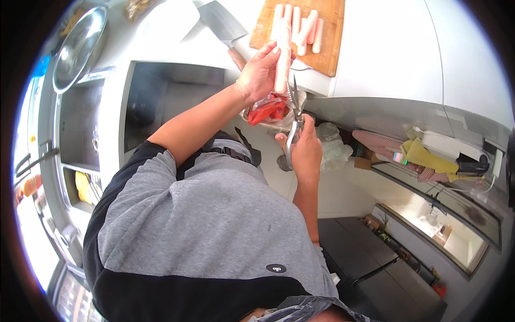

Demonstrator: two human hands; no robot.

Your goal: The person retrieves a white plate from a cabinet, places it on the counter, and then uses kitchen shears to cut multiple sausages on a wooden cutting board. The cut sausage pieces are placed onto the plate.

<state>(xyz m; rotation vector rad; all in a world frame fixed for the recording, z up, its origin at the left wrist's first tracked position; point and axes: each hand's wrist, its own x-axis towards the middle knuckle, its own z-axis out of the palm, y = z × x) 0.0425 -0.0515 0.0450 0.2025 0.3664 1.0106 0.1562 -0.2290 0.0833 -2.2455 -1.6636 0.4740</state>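
My left hand (261, 72) holds a long pink sausage (283, 60) upright in the view, over the near edge of the counter. Kitchen scissors (296, 108) with metal handles and a serrated inner edge are in my right hand (305, 145), their blades apart just beside the sausage's lower end. Several more pink sausages (307, 30) lie on a wooden cutting board (332, 52) beyond my hands. Below the held sausage is a plastic bag with red parts (269, 110), over what may be a bin.
A cleaver (223, 24) with a wooden handle lies left of the board. Farther left are a steel basin (80, 50) and a sink recess (82, 120). A white cabinet or counter surface (386, 52) adjoins the board on the right. Clear plastic bags (332, 147) sit beyond my right hand.
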